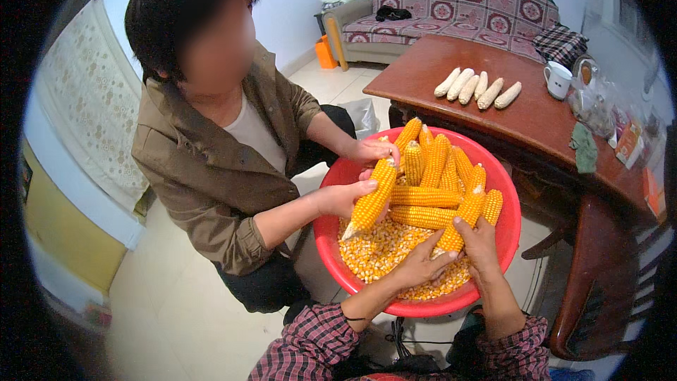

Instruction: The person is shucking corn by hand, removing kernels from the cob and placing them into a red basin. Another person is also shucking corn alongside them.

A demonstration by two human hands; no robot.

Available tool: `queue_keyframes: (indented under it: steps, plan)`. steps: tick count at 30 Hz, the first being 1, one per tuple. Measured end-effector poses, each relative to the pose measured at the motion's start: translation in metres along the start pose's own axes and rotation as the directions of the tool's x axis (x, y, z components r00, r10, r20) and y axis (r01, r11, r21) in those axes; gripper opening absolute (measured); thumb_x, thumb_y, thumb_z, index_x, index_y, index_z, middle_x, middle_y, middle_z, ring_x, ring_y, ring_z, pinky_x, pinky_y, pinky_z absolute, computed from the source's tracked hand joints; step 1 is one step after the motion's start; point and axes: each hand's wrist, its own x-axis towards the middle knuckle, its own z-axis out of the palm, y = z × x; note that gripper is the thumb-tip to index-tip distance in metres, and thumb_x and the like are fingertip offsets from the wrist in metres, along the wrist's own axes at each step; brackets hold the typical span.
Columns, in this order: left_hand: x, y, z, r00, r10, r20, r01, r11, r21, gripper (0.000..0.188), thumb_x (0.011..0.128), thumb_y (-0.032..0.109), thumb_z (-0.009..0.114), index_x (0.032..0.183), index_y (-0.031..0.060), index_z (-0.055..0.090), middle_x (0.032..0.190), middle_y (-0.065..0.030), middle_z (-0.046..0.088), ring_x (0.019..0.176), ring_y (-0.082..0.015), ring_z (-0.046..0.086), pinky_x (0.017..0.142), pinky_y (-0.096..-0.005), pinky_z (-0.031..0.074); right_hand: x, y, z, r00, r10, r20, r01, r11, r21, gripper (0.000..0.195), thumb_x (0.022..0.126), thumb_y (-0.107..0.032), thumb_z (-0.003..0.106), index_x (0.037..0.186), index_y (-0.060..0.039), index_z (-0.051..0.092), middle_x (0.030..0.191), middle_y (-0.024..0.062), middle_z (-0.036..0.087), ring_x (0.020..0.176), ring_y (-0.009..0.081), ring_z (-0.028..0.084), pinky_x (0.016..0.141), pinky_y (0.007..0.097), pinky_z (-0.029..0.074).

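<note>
A red plastic basin (508,227) holds loose corn kernels (378,246) and several whole ears of yellow corn (426,197). Over its near right part, my left hand (423,264) and my right hand (480,246) both grip one ear of corn (465,217), tilted with its pale tip upward. My left hand is at the ear's lower end, my right hand along its right side. Across from me at the left, another person holds a second ear of corn (375,193) in both hands above the basin.
Several bare corn cobs (464,87) lie in a row on the brown wooden table (423,71). A white mug (558,80), a green cloth (583,148) and plastic bags (592,108) are there too. A patterned sofa (455,5) stands behind. A wooden chair (587,275) is at my right.
</note>
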Motion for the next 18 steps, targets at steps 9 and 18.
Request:
queue_keyframes:
  steps: [9,18]
  plan:
    - [0.001,-0.020,-0.009,0.979,0.176,-0.107,-0.148,0.963,0.227,0.064,0.089,0.031,0.049,0.131,-0.0102,0.025,0.127,-0.0270,0.041,0.121,-0.0304,0.039,0.100,-0.0326,0.029,0.001,0.003,0.006,1.000,0.005,0.028,-0.007,0.997,0.076,0.027,0.082,-0.011,0.060,0.104,0.0007,0.050,0.086,0.0044,0.059,0.066,0.0107,0.057,0.054,0.0227,0.046]
    - [-0.002,-0.011,-0.012,0.976,0.207,-0.067,-0.202,0.977,0.070,0.051,0.092,0.024,0.045,0.132,-0.0042,0.030,0.127,-0.0148,0.045,0.116,-0.0197,0.043,0.097,-0.0291,0.032,0.004,-0.003,0.005,0.999,0.046,0.024,-0.050,0.986,0.160,0.024,0.083,-0.011,0.057,0.102,0.0040,0.052,0.087,0.0067,0.060,0.072,0.0128,0.058,0.062,0.0247,0.047]
